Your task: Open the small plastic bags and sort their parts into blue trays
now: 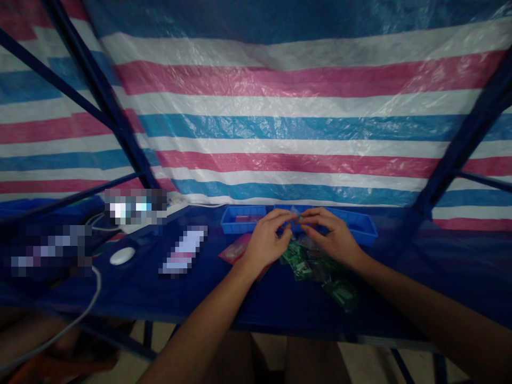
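My left hand (pixel 270 234) and my right hand (pixel 330 232) meet fingertip to fingertip above the blue table. Between them is a small clear plastic bag (pixel 295 210), pinched by the fingers of both; its contents are too small to make out. Just below lie several clear bags with green circuit boards (pixel 300 264), partly covered by my right hand. One more bagged green board (pixel 342 294) rests nearer the table's front edge. Left of my left wrist sits a red-pink bag (pixel 236 250), partly hidden by the forearm.
Behind my hands stand a blue tray with pinkish contents (pixel 244 220) and another blue tray (pixel 356 226). A phone-like, blurred-out object (pixel 184 250), a white mouse (pixel 122 256) and cables lie leftward. Dark blue frame posts (pixel 460 144) flank the striped sheet (pixel 280 128).
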`<state>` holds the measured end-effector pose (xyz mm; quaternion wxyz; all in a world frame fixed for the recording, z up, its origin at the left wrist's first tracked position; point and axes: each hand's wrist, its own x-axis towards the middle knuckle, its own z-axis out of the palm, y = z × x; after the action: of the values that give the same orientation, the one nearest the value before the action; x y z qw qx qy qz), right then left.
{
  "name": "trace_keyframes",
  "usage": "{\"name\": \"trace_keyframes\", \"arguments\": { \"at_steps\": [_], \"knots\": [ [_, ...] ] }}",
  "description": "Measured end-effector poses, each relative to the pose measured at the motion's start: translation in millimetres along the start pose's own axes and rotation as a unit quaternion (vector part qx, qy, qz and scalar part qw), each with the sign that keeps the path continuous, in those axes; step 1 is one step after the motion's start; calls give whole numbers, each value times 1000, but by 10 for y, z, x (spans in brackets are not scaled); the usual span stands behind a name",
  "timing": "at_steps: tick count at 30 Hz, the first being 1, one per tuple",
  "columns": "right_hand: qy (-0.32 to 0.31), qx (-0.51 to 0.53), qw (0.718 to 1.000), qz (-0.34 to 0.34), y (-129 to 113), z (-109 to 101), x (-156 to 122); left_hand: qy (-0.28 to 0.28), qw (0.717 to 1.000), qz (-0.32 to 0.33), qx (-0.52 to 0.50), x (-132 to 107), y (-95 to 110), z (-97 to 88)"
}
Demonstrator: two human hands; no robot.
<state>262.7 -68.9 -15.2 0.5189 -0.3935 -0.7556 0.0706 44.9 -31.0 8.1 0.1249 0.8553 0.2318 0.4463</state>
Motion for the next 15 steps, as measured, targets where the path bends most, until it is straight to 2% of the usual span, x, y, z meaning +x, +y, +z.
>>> {"name": "trace_keyframes", "arguments": {
  "at_steps": [5,8,12,15],
  "knots": [
    [-9,69,996,46,49,18,-7,0,1000,8,-14,-12,-5,11],
    [-6,76,996,51,61,-9,17,-2,1000,11,-8,-15,-1,12],
    [66,-14,997,36,114,-205,113,29,998,5,53,-2,-23,-59],
    [125,-94,988,12,209,-392,176,57,993,-22,105,25,-99,-237]
  ]
}}
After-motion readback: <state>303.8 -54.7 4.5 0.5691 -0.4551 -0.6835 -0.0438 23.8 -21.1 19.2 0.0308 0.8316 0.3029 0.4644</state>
